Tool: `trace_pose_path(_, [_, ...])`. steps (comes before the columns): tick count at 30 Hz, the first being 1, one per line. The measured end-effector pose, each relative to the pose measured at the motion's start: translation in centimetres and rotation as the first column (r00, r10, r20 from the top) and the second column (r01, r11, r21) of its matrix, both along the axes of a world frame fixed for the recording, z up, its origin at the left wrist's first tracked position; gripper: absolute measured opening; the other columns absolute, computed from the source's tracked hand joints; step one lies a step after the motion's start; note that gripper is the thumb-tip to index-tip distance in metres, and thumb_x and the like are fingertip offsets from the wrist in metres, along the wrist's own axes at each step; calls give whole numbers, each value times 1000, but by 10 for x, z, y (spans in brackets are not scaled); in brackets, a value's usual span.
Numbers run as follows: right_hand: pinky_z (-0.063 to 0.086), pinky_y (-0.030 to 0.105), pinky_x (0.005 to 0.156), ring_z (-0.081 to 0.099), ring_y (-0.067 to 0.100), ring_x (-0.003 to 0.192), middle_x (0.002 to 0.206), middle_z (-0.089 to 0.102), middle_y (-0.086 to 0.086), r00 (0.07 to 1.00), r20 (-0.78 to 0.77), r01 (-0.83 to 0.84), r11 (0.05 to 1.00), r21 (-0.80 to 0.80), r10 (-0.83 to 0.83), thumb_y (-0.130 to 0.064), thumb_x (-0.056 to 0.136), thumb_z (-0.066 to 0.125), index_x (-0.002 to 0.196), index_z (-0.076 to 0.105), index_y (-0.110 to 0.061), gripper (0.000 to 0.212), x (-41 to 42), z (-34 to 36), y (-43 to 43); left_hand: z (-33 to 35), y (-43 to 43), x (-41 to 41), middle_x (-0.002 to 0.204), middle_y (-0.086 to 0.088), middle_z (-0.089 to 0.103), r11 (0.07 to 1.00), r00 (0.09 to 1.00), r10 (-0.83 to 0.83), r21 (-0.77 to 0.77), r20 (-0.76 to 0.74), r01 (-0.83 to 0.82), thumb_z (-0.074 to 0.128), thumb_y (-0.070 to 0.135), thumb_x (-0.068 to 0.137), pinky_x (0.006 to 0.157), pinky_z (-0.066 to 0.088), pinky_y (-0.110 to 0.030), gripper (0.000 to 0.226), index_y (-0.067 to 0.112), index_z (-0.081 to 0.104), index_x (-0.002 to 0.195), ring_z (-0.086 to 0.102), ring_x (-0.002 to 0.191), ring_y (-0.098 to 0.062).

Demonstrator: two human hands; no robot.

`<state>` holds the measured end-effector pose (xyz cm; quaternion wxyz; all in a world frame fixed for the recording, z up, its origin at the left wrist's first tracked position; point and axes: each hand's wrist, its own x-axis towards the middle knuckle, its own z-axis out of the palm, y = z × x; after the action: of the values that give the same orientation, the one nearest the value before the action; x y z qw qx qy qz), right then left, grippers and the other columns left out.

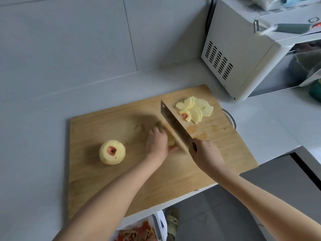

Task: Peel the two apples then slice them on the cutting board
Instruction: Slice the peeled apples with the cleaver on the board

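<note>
The white tabletop (43, 127) carries my wooden cutting board (107, 185), which lies close to the front edge so both arms reach it easily. Across its middle I hold the cleaver (175, 126), my right hand (205, 153) wrapped tight round the handle. The blade slants away from me, its edge down at the fruit. The whole peeled apple (112, 152) stands well to the left on the board, clear of the blade, its turn not yet come. The finished slices (196, 108) lie fanned near the far right corner, out of the cutting lane. Smallest is the apple piece (171, 140) I am slicing. My left hand (157, 145) pins it to the board just beside the blade, fingers curled over it, though blur hides how much is left.
</note>
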<state>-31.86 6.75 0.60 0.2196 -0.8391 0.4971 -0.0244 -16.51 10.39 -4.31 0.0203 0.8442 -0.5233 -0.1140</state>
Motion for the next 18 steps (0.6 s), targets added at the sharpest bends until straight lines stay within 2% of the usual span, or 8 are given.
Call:
trace_pose_path(4, [24,27,40,40,17,48,60,48,2,999,-6,-52,999,7,52,-17,94,41,71,48,-13,24,4,-6,-16,8,0,7,115,-12,51,996,997,54,68,-57,-50,57,77,68,89,39,-29,91,1,51,118,48,108,-26])
trace_pose_path(7, [21,26,40,37,14,46,56,44,-1,998,9,-61,998,21,61,-18,95,41,63,40,-18,31,3,-8,-25,17,9,19,103,-9,55,992,972,109,79,-206,-95,55,73,75,75,45,-30,75,3,59,103,56,92,-23])
trace_pose_path(9, [22,25,41,36,12,45,54,40,-4,997,10,-75,997,26,75,-18,95,42,58,32,-23,38,3,-8,-28,25,15,32,92,-6,61,985,939,171,45,-298,-165,53,58,87,67,47,-31,57,3,63,95,59,81,-22])
trace_pose_path(10, [22,24,41,35,12,44,53,40,-4,996,12,-85,996,29,85,-18,95,43,57,31,-24,40,3,-8,-29,28,17,39,88,-4,62,980,928,196,33,-318,-196,51,46,93,67,49,-33,46,1,64,98,61,81,-22])
trace_pose_path(12, [21,22,41,34,10,43,52,39,-5,995,13,-95,995,32,94,-18,95,44,57,29,-25,41,2,-7,-30,33,22,53,97,-9,65,973,923,231,78,-307,-218,48,14,96,76,54,-39,29,5,59,122,64,89,-26])
trace_pose_path(13, [20,21,41,33,9,43,51,38,-6,995,12,-96,995,31,96,-18,95,44,57,28,-26,42,2,-5,-30,35,24,59,107,-12,64,969,926,238,135,-293,-207,48,0,92,79,55,-39,47,11,48,137,64,93,-27])
trace_pose_path(15, [18,21,41,31,9,42,50,36,-6,995,10,-102,994,24,102,-17,94,44,56,27,-25,43,2,-3,-30,37,27,65,126,-11,58,963,935,195,241,-295,-124,49,-15,80,77,56,-35,84,27,27,149,63,101,-27])
trace_pose_path(18, [18,21,41,29,9,41,49,34,-6,994,21,-105,994,22,105,-15,93,46,55,27,-25,44,2,-2,-32,42,24,66,143,1,47,949,974,61,316,-219,12,44,-14,74,82,53,-29,91,37,26,147,55,118,-22])
